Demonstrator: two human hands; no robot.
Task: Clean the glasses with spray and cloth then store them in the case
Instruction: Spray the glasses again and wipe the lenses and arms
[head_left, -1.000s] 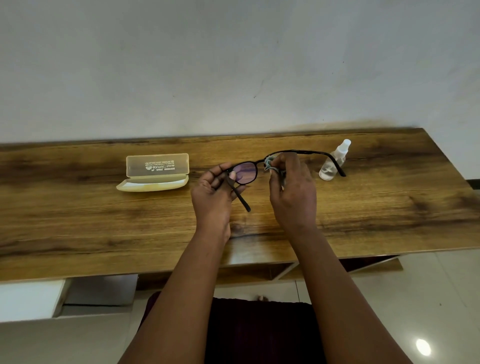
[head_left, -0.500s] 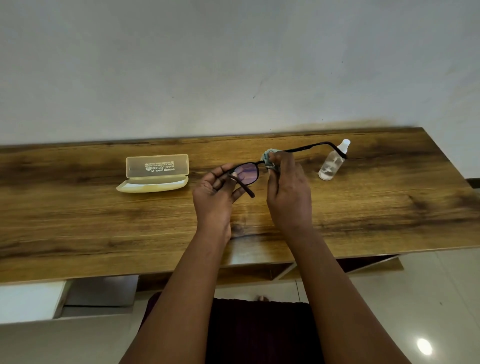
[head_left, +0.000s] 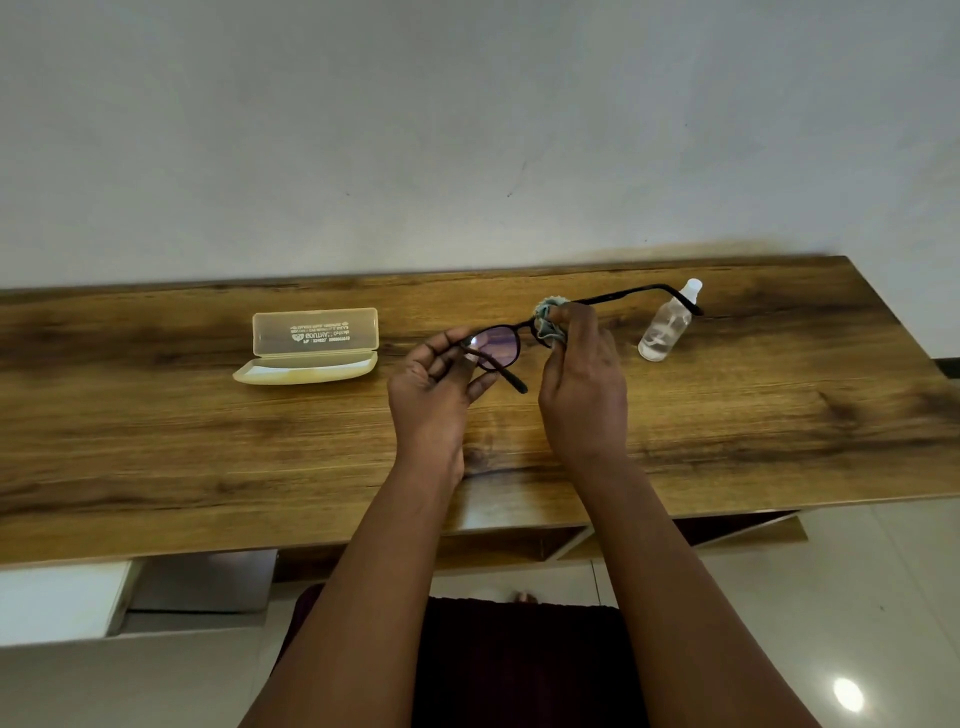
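Observation:
Black-framed glasses (head_left: 496, 344) are held above the wooden table (head_left: 208, 431). My left hand (head_left: 434, 395) grips their left end, near the hinge. My right hand (head_left: 582, 384) pinches a small grey-blue cloth (head_left: 545, 317) around the right lens, which is hidden by cloth and fingers. The right temple arm stretches out toward a small clear spray bottle (head_left: 665, 327) with a white cap, standing at the right. A pale yellow glasses case (head_left: 311, 345) lies open on the table to the left.
A plain white wall runs right behind the table. White cabinet parts show under the table's front edge at the left, and a glossy tiled floor lies to the right.
The glasses have tilted, so the right temple arm rose and now points toward the bottle cap. My right hand shifted slightly up with the cloth on the lens.

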